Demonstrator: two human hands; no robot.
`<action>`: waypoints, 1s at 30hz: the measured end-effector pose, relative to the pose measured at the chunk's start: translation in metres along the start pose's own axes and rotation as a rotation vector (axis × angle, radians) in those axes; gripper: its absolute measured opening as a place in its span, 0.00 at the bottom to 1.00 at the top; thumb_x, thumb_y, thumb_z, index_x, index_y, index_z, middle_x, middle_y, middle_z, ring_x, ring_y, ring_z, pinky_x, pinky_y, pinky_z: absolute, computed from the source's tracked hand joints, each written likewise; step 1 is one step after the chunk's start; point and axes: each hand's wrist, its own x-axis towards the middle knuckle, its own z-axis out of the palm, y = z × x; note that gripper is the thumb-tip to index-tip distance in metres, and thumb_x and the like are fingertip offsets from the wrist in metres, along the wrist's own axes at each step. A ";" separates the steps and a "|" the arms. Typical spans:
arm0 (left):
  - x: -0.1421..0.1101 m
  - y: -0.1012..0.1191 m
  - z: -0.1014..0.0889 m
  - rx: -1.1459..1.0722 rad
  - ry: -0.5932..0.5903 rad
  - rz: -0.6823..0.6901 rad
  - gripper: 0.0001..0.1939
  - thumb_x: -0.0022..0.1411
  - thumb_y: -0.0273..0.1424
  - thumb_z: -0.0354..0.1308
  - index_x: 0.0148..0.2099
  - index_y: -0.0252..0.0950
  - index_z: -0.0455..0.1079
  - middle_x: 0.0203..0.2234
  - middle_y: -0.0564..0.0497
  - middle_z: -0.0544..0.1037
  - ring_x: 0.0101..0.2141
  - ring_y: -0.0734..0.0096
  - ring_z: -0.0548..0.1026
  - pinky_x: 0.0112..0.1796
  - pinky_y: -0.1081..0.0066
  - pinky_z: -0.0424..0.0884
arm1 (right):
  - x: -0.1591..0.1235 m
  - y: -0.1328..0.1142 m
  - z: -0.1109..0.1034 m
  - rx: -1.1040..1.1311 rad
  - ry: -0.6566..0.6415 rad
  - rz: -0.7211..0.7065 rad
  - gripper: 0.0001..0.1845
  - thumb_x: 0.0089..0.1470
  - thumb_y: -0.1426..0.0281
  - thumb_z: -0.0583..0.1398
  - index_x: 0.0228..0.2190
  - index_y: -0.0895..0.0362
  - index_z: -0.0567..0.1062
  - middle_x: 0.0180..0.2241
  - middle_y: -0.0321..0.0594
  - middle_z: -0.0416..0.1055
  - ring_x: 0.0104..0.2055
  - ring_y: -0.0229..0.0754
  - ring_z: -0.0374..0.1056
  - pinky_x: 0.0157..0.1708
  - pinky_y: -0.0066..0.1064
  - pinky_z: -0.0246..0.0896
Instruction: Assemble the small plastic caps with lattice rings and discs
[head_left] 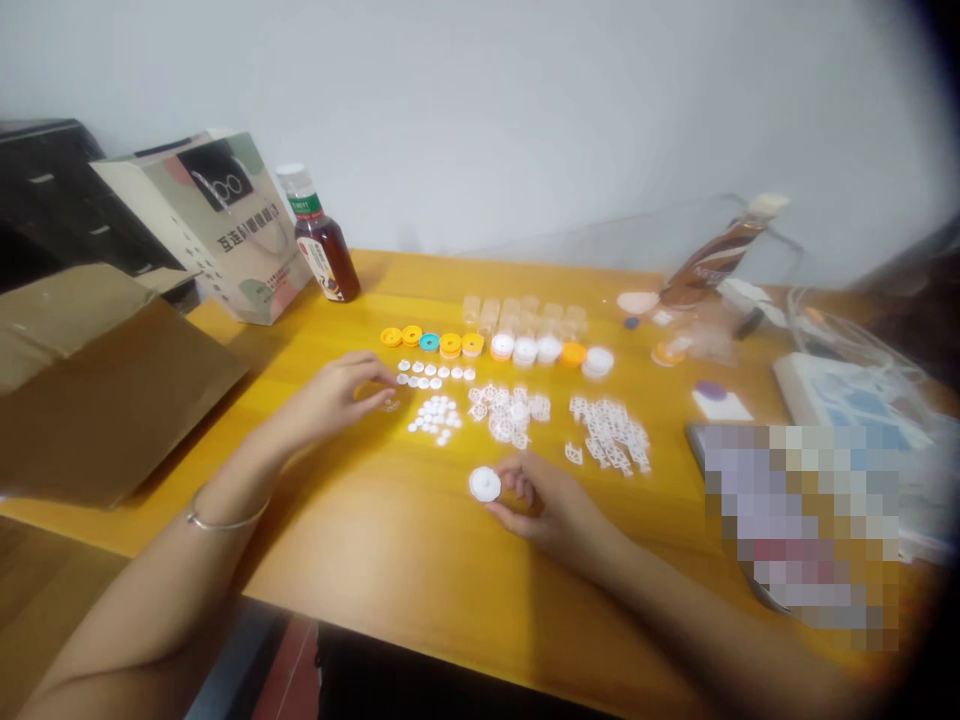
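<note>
A white disc (484, 485) is being held toward the worktop's (360, 560) front edge.
Dark liquid (343, 270) is being contained in a bottle (315, 262) near the back edge; a carton's (180, 390) inside is being hidden. The disc is being gripped by fingers of the right hand (546, 505); those of the left hand (341, 393) are being held parted beside small white pieces (430, 370), contact being unclear.

Ahead of me rises a plain, pale grey-blue wall (480, 120), and my bench (360, 530), its top a warm yellow-brown with a wood-like grain, backs up close to it. Soft light lays a pale sheen on the near part of the bench top, while a darker shadow falls across its front further right. On my left stands a black cabinet-like unit (56, 215) with pale marks, and below the near edge I see reddish floor (283, 675) crossed by a light line.
</note>
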 end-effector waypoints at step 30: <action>0.004 -0.019 0.006 0.011 -0.203 -0.111 0.09 0.58 0.33 0.50 0.35 0.36 0.71 0.31 0.50 0.74 0.30 0.71 0.70 0.34 0.72 0.64 | 0.002 -0.006 -0.005 0.024 -0.016 0.030 0.06 0.46 0.72 0.59 0.30 0.55 0.67 0.24 0.32 0.62 0.22 0.32 0.56 0.20 0.23 0.54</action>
